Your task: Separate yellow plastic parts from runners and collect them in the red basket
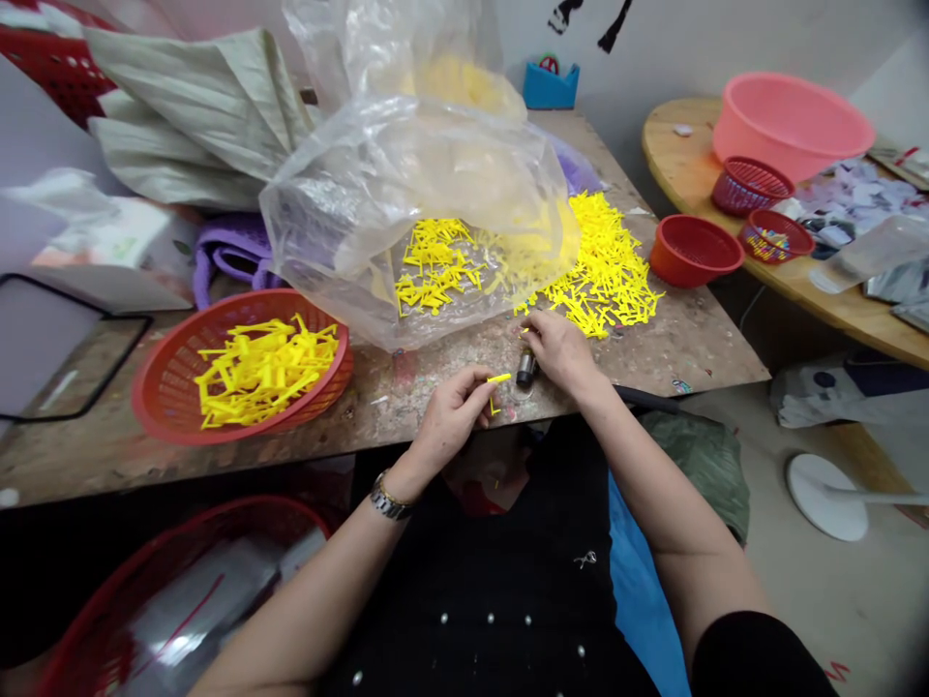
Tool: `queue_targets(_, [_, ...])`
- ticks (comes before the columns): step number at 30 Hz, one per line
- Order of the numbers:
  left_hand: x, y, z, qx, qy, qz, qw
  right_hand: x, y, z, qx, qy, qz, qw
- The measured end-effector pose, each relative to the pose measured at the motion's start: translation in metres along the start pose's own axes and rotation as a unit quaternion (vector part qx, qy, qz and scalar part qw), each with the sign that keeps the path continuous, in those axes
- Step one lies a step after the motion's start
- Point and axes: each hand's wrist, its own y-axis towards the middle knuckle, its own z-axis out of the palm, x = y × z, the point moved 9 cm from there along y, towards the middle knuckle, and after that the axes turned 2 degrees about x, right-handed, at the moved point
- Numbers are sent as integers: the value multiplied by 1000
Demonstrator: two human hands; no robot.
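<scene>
worktop [384,392], front edge: left hand [451,411] pinches a yellow piece [498,378], can't tell what the right hand [560,350] grips; a slack pinch could drop that piece overboard.

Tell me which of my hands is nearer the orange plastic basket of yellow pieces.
Left. Your left hand is right of the orange plastic basket, holding a yellow piece; your right hand is farther right, by the yellow pile.
</scene>
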Motion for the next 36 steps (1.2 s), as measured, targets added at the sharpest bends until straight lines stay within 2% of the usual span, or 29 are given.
queue_targets(5, [3,0,-1,1,-24,0,1000,-4,20,21,67,-78,41,994])
queue_targets(9, [5,2,-3,2,-43,-3,999,-7,25,22,66,-85,49,993])
queue_targets(12, [8,3,-4,0,-68,-13,998,-10,21,13,32,-26,39,998])
queue_targets(15, [12,5,-7,-8,-100,-30,994,-14,9,1,-19,115,27,993])
queue_targets(18, [14,6,-9,-19,-160,-58,985,-17,-10,-6,-44,297,43,953])
queue_targets(22, [12,7,-5,-4,-253,-88,963,-10,-41,3,-4,487,103,867])
queue_targets(29, [8,7,14,65,-319,-114,938,5,-83,24,53,627,177,757])
queue_targets(36, [4,5,20,105,-294,-97,945,14,-104,45,97,682,190,700])
